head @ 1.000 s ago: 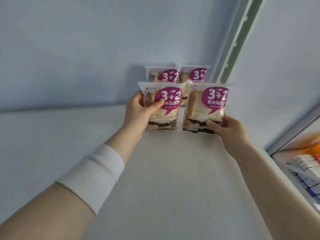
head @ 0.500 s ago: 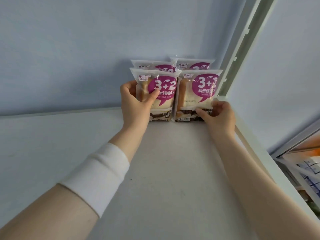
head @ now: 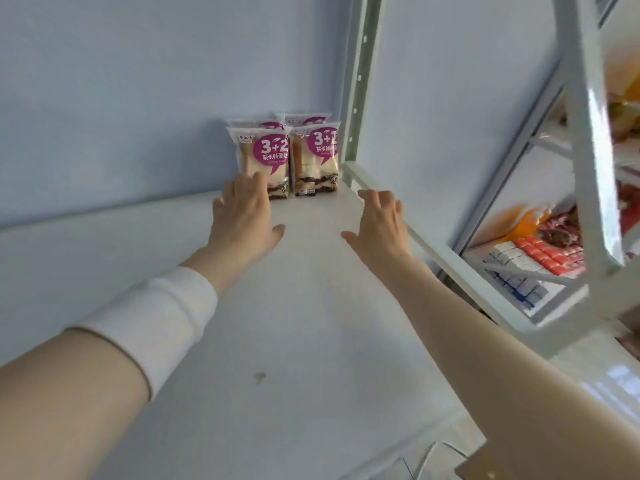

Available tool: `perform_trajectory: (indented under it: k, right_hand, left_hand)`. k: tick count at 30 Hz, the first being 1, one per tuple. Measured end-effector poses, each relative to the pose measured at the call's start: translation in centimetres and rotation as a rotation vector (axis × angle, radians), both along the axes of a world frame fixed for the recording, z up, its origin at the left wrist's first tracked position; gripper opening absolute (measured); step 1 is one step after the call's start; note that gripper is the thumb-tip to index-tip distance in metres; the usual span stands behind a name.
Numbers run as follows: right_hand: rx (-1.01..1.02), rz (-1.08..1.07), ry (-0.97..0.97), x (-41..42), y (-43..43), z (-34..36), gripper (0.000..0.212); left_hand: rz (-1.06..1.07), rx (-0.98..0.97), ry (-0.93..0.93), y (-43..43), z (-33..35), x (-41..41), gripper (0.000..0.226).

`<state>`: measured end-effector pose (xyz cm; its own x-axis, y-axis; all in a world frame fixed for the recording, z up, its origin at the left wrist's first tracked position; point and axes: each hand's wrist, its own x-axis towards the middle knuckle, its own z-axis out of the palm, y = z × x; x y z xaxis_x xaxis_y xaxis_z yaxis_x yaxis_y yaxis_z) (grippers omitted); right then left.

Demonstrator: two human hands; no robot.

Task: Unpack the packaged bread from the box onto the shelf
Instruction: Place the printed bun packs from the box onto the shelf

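Two bread packs with purple "3+2" labels stand upright side by side at the back right corner of the white shelf [head: 304, 306]: the left pack [head: 265, 157] and the right pack [head: 317, 157]. Two more packs [head: 304, 120] stand behind them against the blue wall, mostly hidden. My left hand [head: 244, 216] hovers open just in front of the left pack, its fingertips overlapping the pack's lower corner. My right hand [head: 379, 223] is open, palm down, apart from the right pack. A cardboard box corner [head: 481, 462] shows at the bottom right.
A pale green perforated upright [head: 360, 74] borders the shelf's back right corner. The shelf's right rail [head: 433, 254] runs diagonally. Beyond it, a neighbouring rack [head: 588, 133] holds small white, blue and red boxes [head: 533, 261] and orange and red packets.
Both hands pushed the two front packs back against the rear packs, set them down and let go. The hands have drawn back toward me and opened.
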<state>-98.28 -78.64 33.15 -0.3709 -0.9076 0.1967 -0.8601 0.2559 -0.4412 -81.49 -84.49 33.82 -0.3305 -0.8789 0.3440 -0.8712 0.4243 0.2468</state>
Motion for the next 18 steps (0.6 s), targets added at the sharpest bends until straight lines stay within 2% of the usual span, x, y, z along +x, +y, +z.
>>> perform_trajectory:
  k: [5, 11, 18]
  right_hand:
    - [0.135, -0.077, 0.226, 1.9, 12.6, 0.4, 0.058]
    - [0.25, -0.134, 0.201, 1.3, 26.9, 0.5, 0.05]
    - [0.424, -0.315, 0.178, -5.7, 44.3, -2.8, 0.045]
  left_hand:
    - [-0.16, 0.193, -0.271, 11.3, 1.4, 0.7, 0.056]
    - [-0.383, 0.237, -0.4, 23.8, 2.3, -2.0, 0.052]
    - [-0.585, 0.235, -0.536, 38.5, -2.1, -12.7, 0.049]
